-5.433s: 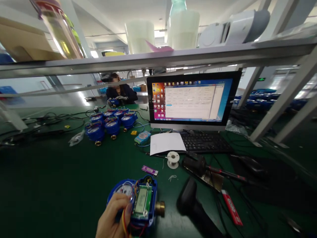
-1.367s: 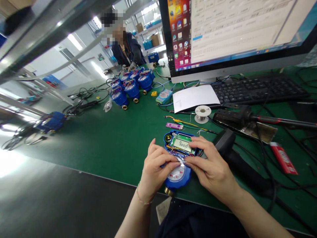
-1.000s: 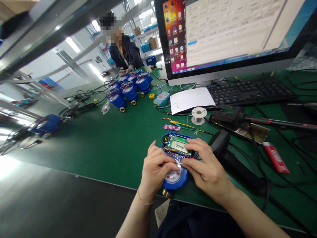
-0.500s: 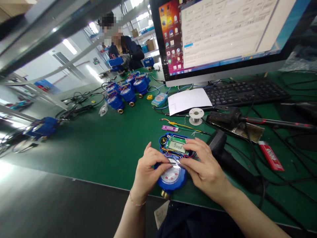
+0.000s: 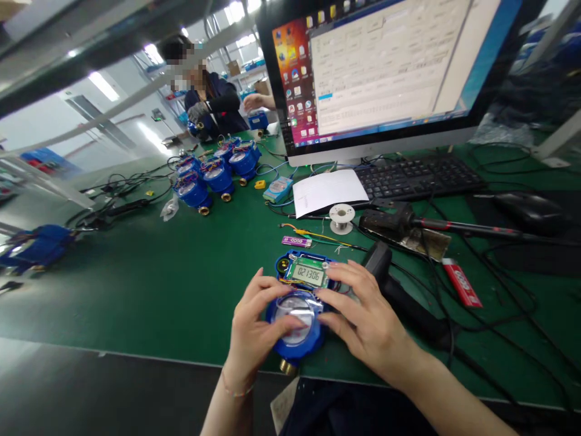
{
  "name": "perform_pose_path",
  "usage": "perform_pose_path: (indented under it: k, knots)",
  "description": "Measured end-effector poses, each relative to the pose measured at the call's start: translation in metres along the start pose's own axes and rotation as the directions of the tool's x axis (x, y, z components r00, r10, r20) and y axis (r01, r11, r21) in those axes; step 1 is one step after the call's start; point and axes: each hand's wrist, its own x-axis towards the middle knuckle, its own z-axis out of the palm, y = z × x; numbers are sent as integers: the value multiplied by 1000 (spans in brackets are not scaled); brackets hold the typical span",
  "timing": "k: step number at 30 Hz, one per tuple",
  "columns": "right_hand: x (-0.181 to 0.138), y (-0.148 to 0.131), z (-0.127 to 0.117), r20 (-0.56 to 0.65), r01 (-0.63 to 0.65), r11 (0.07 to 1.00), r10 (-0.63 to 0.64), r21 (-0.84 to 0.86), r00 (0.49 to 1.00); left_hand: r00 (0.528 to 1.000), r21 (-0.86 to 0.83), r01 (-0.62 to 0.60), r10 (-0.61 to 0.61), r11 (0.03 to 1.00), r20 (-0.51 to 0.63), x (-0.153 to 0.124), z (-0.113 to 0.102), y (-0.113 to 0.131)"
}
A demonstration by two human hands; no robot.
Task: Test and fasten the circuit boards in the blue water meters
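Note:
A blue water meter (image 5: 297, 350) lies on the green table in front of me, its brass end toward me. Its open electronics box holds a green circuit board with a small display (image 5: 308, 275) reading about "021306". My left hand (image 5: 256, 318) grips the round dial part from the left, index finger at the upper rim and thumb across the dial (image 5: 290, 306), which is partly covered. On the right side, my right hand (image 5: 370, 318) holds the meter's edge, with fingertips by the board and thumb near the dial rim. Fingertips are slightly blurred.
Beyond the meter lie a purple stick-like pack (image 5: 296, 241), thin wires and a solder spool (image 5: 342, 218). A black scanner (image 5: 403, 303), soldering iron (image 5: 454, 226) and red lighter (image 5: 462, 283) are right. Several blue meters (image 5: 218, 175) stand back left. A monitor (image 5: 385, 136) and co-worker (image 5: 218, 103) are behind.
Both hands were pinching a thin dark strip over the dial; now their fingers are spread around the meter. The display went from "good" to digits. A co-worker's bare hand appears beside the monitor.

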Motion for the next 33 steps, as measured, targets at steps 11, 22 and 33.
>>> perform_pose_path:
  k: [11,22,33]
  knots:
    - [-61,93,-105,88,-562,317,914,-764,396,707,-480,609,-707,631,-33,-34,34,15]
    - [-66,104,-122,118,-642,333,928,-690,354,686,-505,644,-726,574,49,-45,60,30]
    - [-48,-35,-57,848,-595,-628,493,502,195,780,-271,591,-623,760,-48,-41,70,34]
